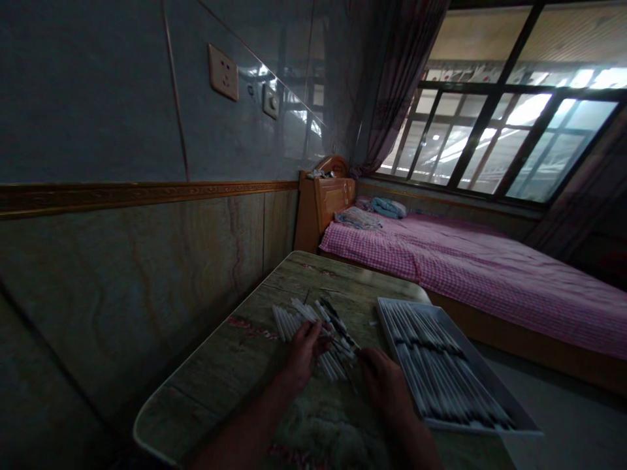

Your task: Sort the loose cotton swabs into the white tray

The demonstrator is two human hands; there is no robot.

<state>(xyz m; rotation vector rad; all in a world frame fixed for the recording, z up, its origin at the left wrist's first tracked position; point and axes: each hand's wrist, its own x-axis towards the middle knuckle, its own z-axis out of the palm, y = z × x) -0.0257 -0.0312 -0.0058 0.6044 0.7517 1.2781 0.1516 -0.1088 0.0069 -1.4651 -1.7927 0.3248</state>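
On the table, a loose pile of white pen parts [287, 322], slim tubes with some dark pieces among them, lies around my left hand. My left hand [304, 349] is closed, thumb and fingers pinched on a slim pen [345, 348] that points toward my right hand. My right hand [385, 378] is closed too, its fingertips at the near end of that pen; what they pinch is too dark and small to make out. Right of it stands a white tray [490, 365] holding several rows of white pens [441, 375] with dark ends.
The marble-patterned table [210, 391] has rounded corners and stands against a tiled wall [122, 281]. Beyond it is a bed [441, 254] with a pink checked sheet and a wooden headboard [333, 199]. A small white piece [373, 323] lies near the tray.
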